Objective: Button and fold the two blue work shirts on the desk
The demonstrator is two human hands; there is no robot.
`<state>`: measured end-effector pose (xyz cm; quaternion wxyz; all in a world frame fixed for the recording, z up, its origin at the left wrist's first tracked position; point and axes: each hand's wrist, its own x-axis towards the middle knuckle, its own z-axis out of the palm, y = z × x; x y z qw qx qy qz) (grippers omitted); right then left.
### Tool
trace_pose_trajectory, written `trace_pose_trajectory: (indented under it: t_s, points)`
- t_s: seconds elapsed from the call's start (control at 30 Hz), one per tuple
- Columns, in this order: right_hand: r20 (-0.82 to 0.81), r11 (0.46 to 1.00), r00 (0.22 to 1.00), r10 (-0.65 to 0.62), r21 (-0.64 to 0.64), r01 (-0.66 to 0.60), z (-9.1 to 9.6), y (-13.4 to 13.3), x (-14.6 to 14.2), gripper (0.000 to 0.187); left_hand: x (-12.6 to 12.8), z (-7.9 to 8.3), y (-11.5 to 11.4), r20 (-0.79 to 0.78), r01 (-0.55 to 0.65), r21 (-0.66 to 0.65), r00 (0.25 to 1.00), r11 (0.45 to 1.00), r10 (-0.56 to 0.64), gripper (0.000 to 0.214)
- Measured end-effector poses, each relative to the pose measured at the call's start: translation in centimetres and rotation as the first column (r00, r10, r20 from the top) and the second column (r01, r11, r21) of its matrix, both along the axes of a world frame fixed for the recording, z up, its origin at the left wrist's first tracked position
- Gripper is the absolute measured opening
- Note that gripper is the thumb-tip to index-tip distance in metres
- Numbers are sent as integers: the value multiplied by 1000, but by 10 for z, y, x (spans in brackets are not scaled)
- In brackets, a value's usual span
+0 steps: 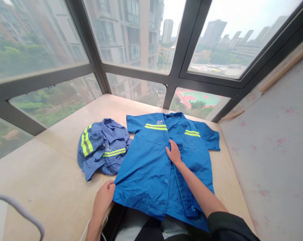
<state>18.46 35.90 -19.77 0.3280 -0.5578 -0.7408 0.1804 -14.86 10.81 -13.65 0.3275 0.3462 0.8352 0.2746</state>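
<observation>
A blue short-sleeved work shirt [148, 167] with yellow reflective stripes lies spread front side up, its collar toward the windows. Its front is unbuttoned, and the right-hand panel is partly folded back along the button edge. My left hand [105, 196] is closed on the shirt's lower left corner. At chest height, my right hand [174, 153] pinches the front opening's edge, with some fingertips hidden by the cloth. To the left, a crumpled, paler blue work garment [108, 144] with similar stripes lies close against the spread shirt.
The pale wooden surface [53, 160] fills a window corner, bounded by dark frames [175, 78] and a floral-papered wall [269, 150] on the right. A grey cable [23, 211] curves in at lower left. White cord [85, 229] hangs by my left wrist.
</observation>
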Motion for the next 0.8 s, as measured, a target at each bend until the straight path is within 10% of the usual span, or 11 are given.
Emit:
trace_pose_trajectory:
  t_s: [0.33, 0.53, 0.7, 0.8]
  points:
    - [-132, 998, 990, -44, -51, 37, 3, -2, 0, 53, 43, 10, 30, -508, 172, 113, 857, 979, -92, 71]
    - [-275, 987, 961, -19, -158, -26, 10, 4, 14, 50, 120, -5, 65, -490, 525, 262, 795, 809, -357, 55]
    - [-200, 950, 980, 13, -304, -75, 25, 23, 26, 46, 179, -6, 126, -517, 811, 169, 557, 561, -650, 61]
    - [-162, 934, 987, 7, -351, -64, 35, 43, 31, 44, 189, -10, 160, -609, 796, 78, 515, 600, -604, 61]
